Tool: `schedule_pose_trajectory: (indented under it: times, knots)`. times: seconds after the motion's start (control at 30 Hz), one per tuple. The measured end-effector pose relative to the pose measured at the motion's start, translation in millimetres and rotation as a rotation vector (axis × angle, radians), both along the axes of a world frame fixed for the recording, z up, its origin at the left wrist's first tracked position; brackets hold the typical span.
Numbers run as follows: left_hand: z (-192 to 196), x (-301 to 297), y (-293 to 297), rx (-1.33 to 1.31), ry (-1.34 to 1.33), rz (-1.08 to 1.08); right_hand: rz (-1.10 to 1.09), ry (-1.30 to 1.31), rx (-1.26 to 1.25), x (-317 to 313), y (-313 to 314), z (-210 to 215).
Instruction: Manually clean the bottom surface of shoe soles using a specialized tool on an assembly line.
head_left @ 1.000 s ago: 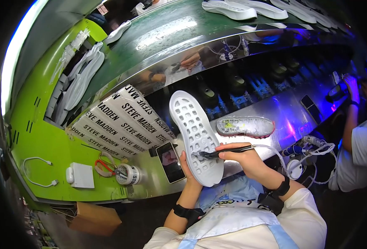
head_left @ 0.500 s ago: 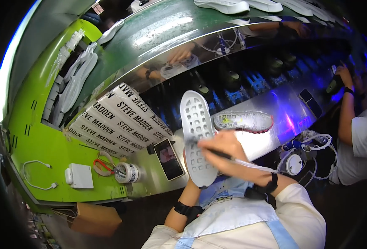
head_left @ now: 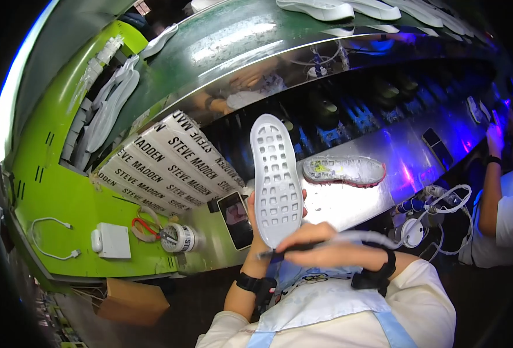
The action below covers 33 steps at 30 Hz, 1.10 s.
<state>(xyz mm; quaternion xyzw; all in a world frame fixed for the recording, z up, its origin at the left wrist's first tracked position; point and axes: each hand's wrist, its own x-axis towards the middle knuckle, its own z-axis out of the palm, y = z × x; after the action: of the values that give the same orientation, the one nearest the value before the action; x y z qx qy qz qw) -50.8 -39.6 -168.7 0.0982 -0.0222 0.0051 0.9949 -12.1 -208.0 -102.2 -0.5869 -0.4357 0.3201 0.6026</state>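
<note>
A pale grey shoe sole stands tilted up over the metal counter, its inner side with a waffle grid of hollows turned toward me. My left hand is closed on its lower half, with fingertips showing past its right edge. Just below the heel, my right hand grips a dark pen-like tool, slightly blurred, from which a whitish tube runs right. I cannot make out whether the tool's tip touches the sole. On the counter to the right lies a rough grey sole-shaped piece with a reddish edge.
A printed-paper-wrapped box and a phone stand left of the sole. Red-handled scissors, a tub and a white charger sit on the green table. White soles line the green belt; another person's arm is at right.
My right hand has moved down from the middle of the sole to below its heel, tool still in hand. The sole has risen slightly, uncovering its whole grid.
</note>
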Motion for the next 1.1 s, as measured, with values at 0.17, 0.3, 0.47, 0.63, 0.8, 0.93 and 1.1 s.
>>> schedule_pose_trajectory:
  times: [0.17,0.3,0.47,0.63,0.8,0.93,1.1]
  knots:
    - [-4.6,8.1,10.4,0.113,0.035,-0.054,-0.157,-0.2,0.106,-3.4,-1.8,-25.7]
    - [7.2,5.3,12.3,0.059,0.103,-0.08,-0.044,0.577,-0.108,10.7,-9.4,-13.2]
    - [2.7,16.1,18.5,0.054,0.015,-0.198,0.095,0.295,-0.235,19.7,-14.3,-11.5]
    - [22.0,23.1,14.6,0.129,0.046,-0.275,0.131,-0.122,0.036,35.7,-10.0,4.2]
    - [27.0,31.4,12.6,0.133,0.199,-0.421,0.212,-0.089,-0.151,47.1,-21.5,38.7]
    - [39.2,37.4,6.8,0.367,0.374,-0.507,0.284,-0.333,0.045,51.9,-17.4,19.6]
    - [62.6,39.4,7.0,0.624,0.591,-0.603,0.22,-0.058,-0.063,66.5,-33.5,38.3]
